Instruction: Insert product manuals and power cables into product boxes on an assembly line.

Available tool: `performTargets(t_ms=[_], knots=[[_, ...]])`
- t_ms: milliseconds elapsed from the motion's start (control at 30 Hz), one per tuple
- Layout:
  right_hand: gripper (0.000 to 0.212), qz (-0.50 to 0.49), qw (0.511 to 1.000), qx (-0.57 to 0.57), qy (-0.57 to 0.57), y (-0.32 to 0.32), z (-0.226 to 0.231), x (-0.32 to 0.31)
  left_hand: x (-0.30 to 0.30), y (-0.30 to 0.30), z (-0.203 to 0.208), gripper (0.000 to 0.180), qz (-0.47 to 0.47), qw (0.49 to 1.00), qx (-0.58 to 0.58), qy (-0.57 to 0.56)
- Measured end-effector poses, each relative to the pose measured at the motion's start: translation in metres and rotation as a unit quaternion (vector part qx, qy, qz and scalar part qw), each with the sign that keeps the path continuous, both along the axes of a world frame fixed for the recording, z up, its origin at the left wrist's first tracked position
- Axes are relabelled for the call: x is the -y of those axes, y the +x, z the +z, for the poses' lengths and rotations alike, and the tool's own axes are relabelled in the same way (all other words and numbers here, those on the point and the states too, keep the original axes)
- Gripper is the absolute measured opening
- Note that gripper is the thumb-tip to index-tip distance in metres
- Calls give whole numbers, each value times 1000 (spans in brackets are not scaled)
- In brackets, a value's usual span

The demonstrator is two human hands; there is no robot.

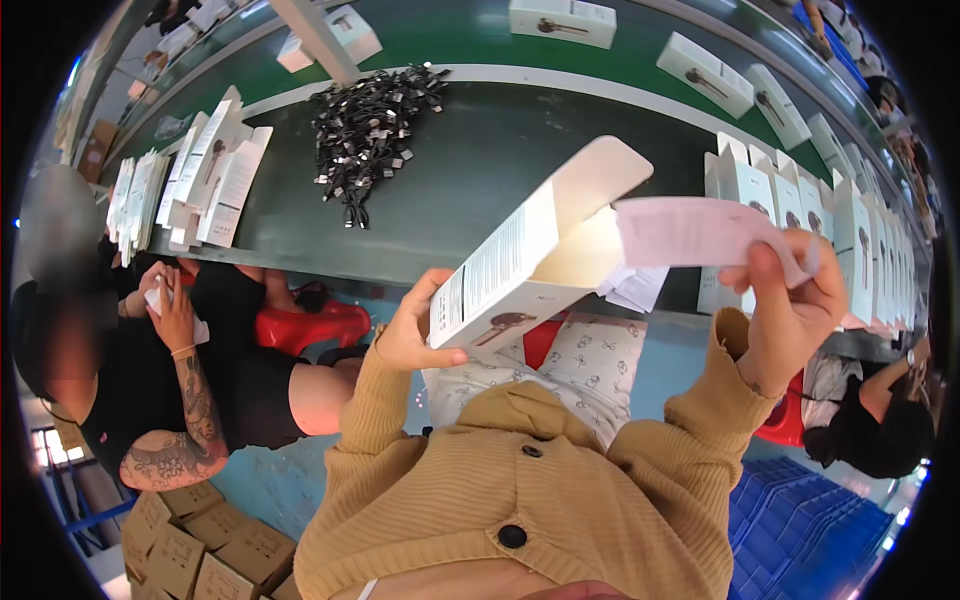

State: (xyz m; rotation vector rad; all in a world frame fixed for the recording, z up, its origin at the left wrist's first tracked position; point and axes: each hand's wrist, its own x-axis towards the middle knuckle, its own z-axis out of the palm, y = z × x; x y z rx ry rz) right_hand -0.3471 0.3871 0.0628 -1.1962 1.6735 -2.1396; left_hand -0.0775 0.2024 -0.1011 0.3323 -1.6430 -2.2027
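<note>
My left hand (408, 328) grips the lower end of a white carton (500, 265) with a dark picture printed on its side. The carton is tilted, and its open end with a raised flap points up and to the right. My right hand (790, 285) pinches the far end of a pale pinkish paper leaflet (685, 230) between thumb and fingers. The leaflet's other end lies at the carton's mouth; whether it reaches inside I cannot tell. Just below the mouth are several white folded papers (637, 288) by the table edge.
On the dark green table lies a heap of black cables (365, 130). Partly folded white cartons (215, 175) stand at the left, rows of open cartons (755, 190) at the right. Closed boxes (563, 22) sit on the green belt behind. A co-worker (190, 380) sits at my left.
</note>
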Motion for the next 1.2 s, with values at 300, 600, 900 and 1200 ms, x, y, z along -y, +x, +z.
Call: performTargets(t_ms=[300, 600, 900, 1200], knots=[[21, 79, 976, -121, 160, -7, -2, 23, -10, 1, 6, 86, -19, 999, 25, -3], [12, 147, 964, -75, 207, -3, -9, 54, -14, 10, -7, 86, -4, 999, 27, 47], [41, 149, 958, -93, 227, 12, -22, 82, -13, 15, -21, 84, 26, 997, 14, 67], [25, 162, 888, -351, 249, 31, -44, 192, -10, 67, -44, 100, 94, 993, -28, 66]])
